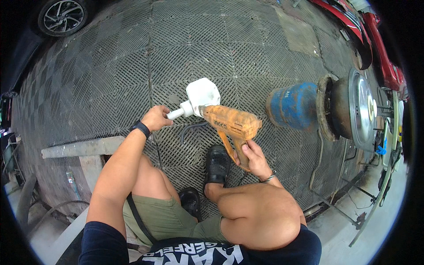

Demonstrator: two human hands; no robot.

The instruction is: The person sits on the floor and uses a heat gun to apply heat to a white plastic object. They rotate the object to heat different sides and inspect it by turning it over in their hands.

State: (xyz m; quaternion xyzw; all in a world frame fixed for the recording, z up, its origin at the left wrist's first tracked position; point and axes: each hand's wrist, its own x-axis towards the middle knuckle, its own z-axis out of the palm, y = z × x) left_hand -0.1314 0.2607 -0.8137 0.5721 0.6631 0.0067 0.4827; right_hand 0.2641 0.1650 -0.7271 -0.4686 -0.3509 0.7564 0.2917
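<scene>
My left hand pinches the narrow tube end of a white plastic piece, which has a wide, blunt-cornered body and a stepped neck. The piece is held up over the floor, in front of my feet. In my right hand is a worn orange heat gun, gripped by its handle. Its metal nozzle points left at the white piece, close to where the neck meets the body; whether the two touch I cannot tell. Whether the heat gun is running does not show.
A scuffed blue gas cylinder lies or stands to the right, beside a big dark pot with a shiny lid. Red car panels are at far right, a car wheel at far left. Grey slatted mats cover the floor.
</scene>
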